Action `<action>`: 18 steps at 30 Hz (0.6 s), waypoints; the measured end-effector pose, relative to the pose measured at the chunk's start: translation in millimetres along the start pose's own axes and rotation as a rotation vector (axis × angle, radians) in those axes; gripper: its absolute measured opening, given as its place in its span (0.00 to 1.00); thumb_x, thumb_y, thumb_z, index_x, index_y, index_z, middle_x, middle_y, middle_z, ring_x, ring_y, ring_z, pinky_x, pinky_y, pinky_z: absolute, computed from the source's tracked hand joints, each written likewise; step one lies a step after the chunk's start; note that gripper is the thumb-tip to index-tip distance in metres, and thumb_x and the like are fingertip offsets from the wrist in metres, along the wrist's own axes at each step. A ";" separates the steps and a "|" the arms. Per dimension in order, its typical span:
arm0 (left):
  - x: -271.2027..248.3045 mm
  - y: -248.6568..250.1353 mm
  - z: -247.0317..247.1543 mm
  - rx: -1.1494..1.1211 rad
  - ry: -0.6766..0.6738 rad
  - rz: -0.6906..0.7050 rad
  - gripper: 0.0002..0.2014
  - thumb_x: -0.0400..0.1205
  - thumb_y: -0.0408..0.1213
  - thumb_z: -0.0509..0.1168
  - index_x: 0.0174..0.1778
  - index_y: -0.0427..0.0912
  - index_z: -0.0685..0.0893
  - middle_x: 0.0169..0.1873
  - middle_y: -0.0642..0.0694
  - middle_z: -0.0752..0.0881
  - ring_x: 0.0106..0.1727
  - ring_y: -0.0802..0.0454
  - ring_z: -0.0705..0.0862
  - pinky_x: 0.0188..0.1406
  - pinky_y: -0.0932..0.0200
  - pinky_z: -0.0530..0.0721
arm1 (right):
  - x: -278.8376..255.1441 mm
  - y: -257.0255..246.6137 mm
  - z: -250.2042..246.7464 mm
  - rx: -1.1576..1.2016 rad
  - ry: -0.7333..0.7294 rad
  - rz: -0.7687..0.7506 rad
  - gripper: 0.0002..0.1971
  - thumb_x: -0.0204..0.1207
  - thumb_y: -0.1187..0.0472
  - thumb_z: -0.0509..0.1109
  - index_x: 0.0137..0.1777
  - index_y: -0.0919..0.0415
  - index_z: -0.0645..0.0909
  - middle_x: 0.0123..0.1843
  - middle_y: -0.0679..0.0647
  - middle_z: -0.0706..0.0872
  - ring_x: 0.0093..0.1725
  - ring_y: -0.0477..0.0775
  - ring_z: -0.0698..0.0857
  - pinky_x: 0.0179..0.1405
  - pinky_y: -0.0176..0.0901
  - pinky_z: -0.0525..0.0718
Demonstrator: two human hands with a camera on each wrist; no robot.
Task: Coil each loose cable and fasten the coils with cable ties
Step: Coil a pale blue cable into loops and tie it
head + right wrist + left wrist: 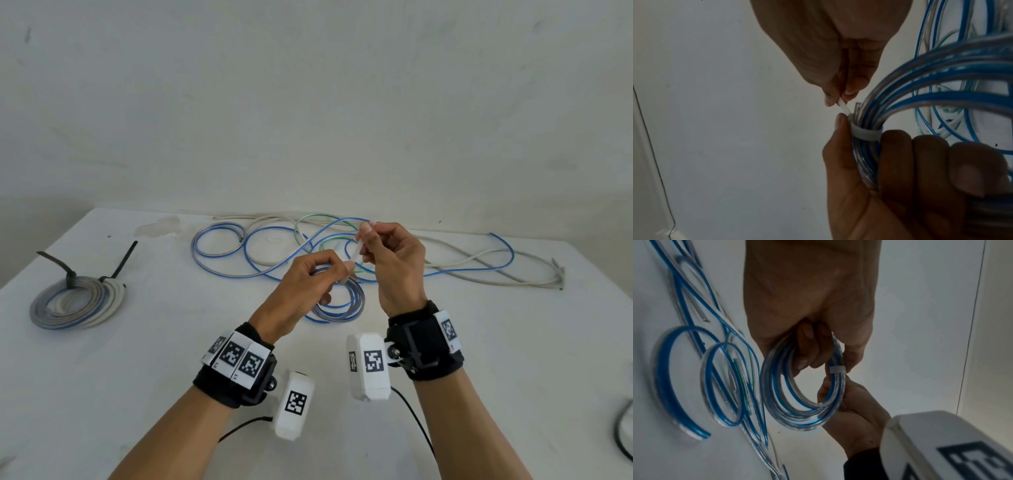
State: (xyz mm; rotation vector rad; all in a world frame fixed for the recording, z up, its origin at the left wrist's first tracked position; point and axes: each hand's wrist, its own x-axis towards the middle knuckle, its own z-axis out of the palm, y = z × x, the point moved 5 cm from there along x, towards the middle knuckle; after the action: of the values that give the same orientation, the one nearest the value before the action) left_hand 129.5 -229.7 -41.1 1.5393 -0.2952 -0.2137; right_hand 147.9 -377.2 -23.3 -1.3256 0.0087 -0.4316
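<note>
Cables lie in loose loops across the far half of the white table [102, 394]: a blue-striped clear cable [219, 260] curling left and running right, a green-striped one [329, 219] among them, and a pale grey cable [479, 270] trailing to the right along the wall side; these loose loops sit directly behind both hands and partly behind the coil being worked. At the left, well apart from the hands, rests a finished coil [77, 305] of grey and blue cable, bound by two black cable ties [120, 267] whose tails stick up; a dark cable [621, 435] curves in at the right edge of the table.

Above the table's middle, the left hand [305, 291] has its fingers curled through the blue coil [797, 394] and grips its strands, thumb pressed beside the band; a white cable tie [865, 133] wraps the bundle just above those fingers. The right hand [390, 260] sits just beside and above the left, thumb and forefinger pinching the tie's tail, which runs straight from the band up to the fingertips [851, 92].
</note>
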 end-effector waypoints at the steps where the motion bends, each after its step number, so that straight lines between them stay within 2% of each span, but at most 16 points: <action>1: 0.1 0.5 -0.1 -0.006 0.000 0.000 0.18 0.87 0.39 0.67 0.44 0.24 0.78 0.28 0.56 0.86 0.22 0.60 0.69 0.35 0.56 0.71 | 0.2 -0.8 1.0 0.010 0.010 -0.012 0.05 0.82 0.69 0.73 0.44 0.64 0.84 0.34 0.54 0.88 0.29 0.49 0.80 0.32 0.37 0.80; 4: -1.6 4.4 2.0 -0.010 -0.003 -0.002 0.15 0.88 0.38 0.66 0.44 0.27 0.79 0.21 0.59 0.81 0.22 0.60 0.67 0.34 0.57 0.70 | 0.6 -4.5 2.3 0.023 0.038 -0.049 0.04 0.82 0.70 0.73 0.45 0.64 0.84 0.34 0.55 0.88 0.28 0.49 0.79 0.31 0.38 0.80; 7: -4.0 5.7 3.1 -0.028 -0.005 -0.015 0.12 0.88 0.38 0.65 0.43 0.33 0.79 0.20 0.60 0.80 0.23 0.58 0.64 0.31 0.60 0.71 | -0.7 -7.7 4.1 0.037 0.037 -0.075 0.04 0.81 0.70 0.73 0.45 0.65 0.84 0.35 0.58 0.87 0.28 0.49 0.78 0.31 0.38 0.80; 9: -5.4 5.5 2.3 -0.073 -0.006 -0.046 0.13 0.89 0.39 0.65 0.42 0.35 0.77 0.19 0.59 0.79 0.24 0.56 0.60 0.26 0.61 0.65 | -1.2 -10.0 5.7 0.058 0.027 -0.075 0.03 0.82 0.70 0.73 0.46 0.66 0.84 0.36 0.58 0.87 0.29 0.50 0.78 0.32 0.38 0.80; 12: -5.4 3.6 4.3 -0.152 -0.021 -0.086 0.15 0.88 0.42 0.66 0.36 0.43 0.77 0.19 0.58 0.67 0.23 0.55 0.55 0.21 0.60 0.54 | -2.4 -13.8 4.7 0.078 0.039 -0.090 0.02 0.82 0.69 0.73 0.47 0.66 0.84 0.38 0.58 0.88 0.30 0.50 0.78 0.33 0.37 0.79; 14: -4.5 2.3 5.5 -0.165 -0.015 -0.095 0.14 0.87 0.43 0.67 0.35 0.45 0.78 0.21 0.55 0.63 0.23 0.55 0.54 0.21 0.59 0.52 | -2.4 -14.9 3.6 0.083 0.053 -0.101 0.02 0.82 0.69 0.73 0.47 0.67 0.84 0.37 0.58 0.88 0.30 0.50 0.77 0.32 0.37 0.79; 18: -3.0 3.9 3.4 -0.137 -0.017 -0.083 0.15 0.87 0.43 0.67 0.34 0.45 0.78 0.22 0.53 0.60 0.24 0.53 0.53 0.23 0.56 0.51 | -3.9 -14.6 4.1 0.097 0.064 -0.098 0.02 0.82 0.69 0.73 0.49 0.69 0.84 0.39 0.60 0.87 0.30 0.49 0.78 0.33 0.36 0.80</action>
State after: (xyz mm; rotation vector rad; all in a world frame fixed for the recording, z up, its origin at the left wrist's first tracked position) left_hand 125.3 -231.9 -37.3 1.4157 -0.2256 -0.3063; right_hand 141.0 -374.7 -9.5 -1.2201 -0.0237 -0.5518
